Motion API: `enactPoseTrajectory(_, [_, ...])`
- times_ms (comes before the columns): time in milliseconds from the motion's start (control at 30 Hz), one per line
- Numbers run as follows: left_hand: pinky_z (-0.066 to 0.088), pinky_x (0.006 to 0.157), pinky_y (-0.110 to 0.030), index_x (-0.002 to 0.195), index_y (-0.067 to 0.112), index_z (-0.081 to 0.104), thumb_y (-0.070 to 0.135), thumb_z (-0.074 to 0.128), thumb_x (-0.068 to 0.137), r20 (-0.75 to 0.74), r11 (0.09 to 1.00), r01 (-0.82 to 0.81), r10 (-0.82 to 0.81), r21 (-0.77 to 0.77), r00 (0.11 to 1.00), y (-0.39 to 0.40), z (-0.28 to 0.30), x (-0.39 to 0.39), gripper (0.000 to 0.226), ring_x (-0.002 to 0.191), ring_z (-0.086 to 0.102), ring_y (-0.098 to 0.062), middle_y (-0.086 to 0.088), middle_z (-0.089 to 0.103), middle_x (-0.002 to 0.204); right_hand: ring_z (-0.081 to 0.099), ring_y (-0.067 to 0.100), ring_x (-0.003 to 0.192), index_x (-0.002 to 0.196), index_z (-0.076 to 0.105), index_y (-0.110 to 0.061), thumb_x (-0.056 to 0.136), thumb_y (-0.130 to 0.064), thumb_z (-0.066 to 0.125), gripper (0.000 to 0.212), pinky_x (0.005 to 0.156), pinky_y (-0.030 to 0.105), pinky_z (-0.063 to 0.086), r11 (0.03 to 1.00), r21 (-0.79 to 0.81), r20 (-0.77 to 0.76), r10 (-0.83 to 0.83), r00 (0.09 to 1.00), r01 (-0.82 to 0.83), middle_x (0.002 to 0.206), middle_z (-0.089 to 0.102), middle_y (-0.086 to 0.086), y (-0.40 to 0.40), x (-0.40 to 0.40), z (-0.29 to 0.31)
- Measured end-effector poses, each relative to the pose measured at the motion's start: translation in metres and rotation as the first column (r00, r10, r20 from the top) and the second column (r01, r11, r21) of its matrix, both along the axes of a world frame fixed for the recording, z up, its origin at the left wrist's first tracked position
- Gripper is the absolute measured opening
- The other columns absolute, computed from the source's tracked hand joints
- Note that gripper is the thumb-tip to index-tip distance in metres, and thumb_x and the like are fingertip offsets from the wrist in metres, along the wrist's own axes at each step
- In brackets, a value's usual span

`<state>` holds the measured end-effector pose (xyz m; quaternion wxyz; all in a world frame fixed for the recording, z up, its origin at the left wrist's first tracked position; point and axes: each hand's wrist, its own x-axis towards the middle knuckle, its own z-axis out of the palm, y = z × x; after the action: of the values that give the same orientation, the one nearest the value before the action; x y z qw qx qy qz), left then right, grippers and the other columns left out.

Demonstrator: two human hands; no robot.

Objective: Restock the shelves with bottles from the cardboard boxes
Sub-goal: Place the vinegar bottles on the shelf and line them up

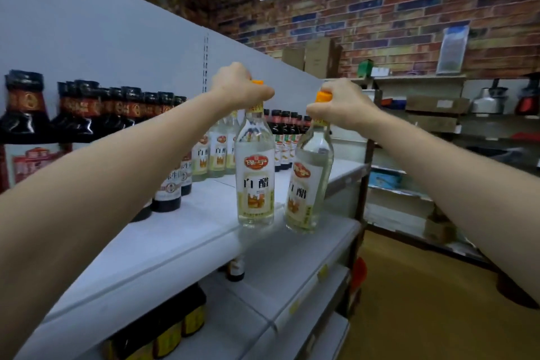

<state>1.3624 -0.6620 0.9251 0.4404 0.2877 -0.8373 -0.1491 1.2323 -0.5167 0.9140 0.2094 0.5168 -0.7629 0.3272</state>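
Observation:
My left hand (238, 90) grips the orange cap and neck of a clear white-vinegar bottle (254, 181) that hangs upright just over the front of the white shelf (175, 242). Beside it, my right hand (342, 107) holds a second clear vinegar bottle (309, 184) by its orange cap; this one tilts, its base near the shelf's front edge. Whether either base touches the shelf I cannot tell. More vinegar bottles (217, 155) stand in a row behind them.
Dark sauce bottles (122, 108) line the shelf's left and back. Lower shelves (292, 286) hold dark jars (163, 327). Cardboard boxes (318, 57) sit atop the shelving far back. A brick wall and metal racks (438, 131) are to the right, above an orange floor.

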Motion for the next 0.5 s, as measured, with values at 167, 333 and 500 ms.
enactPoseTrajectory(167, [0.035, 0.057, -0.028, 0.058, 0.017, 0.041, 0.040, 0.065, 0.071, -0.122, 0.979, -0.201, 0.195, -0.035, 0.973, -0.035, -0.001, -0.044, 0.035, 0.059, 0.043, -0.018, 0.001, 0.040, 0.059, 0.044, 0.017, 0.064, 0.069, 0.048, -0.018, 0.078, -0.033, 0.064, 0.024, 0.064, 0.031, 0.036, 0.991, -0.100, -0.042, 0.083, 0.996, -0.087, 0.065, 0.044, -0.001, -0.052, -0.045, 0.024])
enactPoseTrajectory(333, [0.054, 0.071, -0.035, 0.074, 0.013, 0.060, 0.041, 0.064, 0.069, -0.092, 0.949, -0.313, 0.308, -0.041, 0.947, -0.069, -0.017, -0.080, 0.029, 0.077, 0.064, -0.025, -0.004, 0.059, 0.072, 0.040, 0.019, 0.061, 0.070, 0.045, -0.014, 0.078, -0.031, 0.064, 0.026, 0.061, 0.030, 0.032, 0.973, -0.076, -0.096, 0.211, 0.973, -0.219, 0.065, 0.039, 0.002, -0.105, -0.085, 0.028])
enactPoseTrajectory(500, [0.044, 0.060, -0.028, 0.074, 0.014, 0.059, 0.043, 0.066, 0.072, -0.069, 0.894, -0.448, 0.447, -0.005, 0.892, -0.096, -0.019, -0.100, 0.030, 0.070, 0.058, -0.022, -0.003, 0.058, 0.072, 0.044, 0.019, 0.063, 0.065, 0.043, -0.019, 0.079, -0.030, 0.065, 0.028, 0.059, 0.029, 0.036, 0.936, -0.010, -0.094, 0.351, 0.932, -0.353, 0.065, 0.044, 0.001, -0.155, -0.123, 0.016])
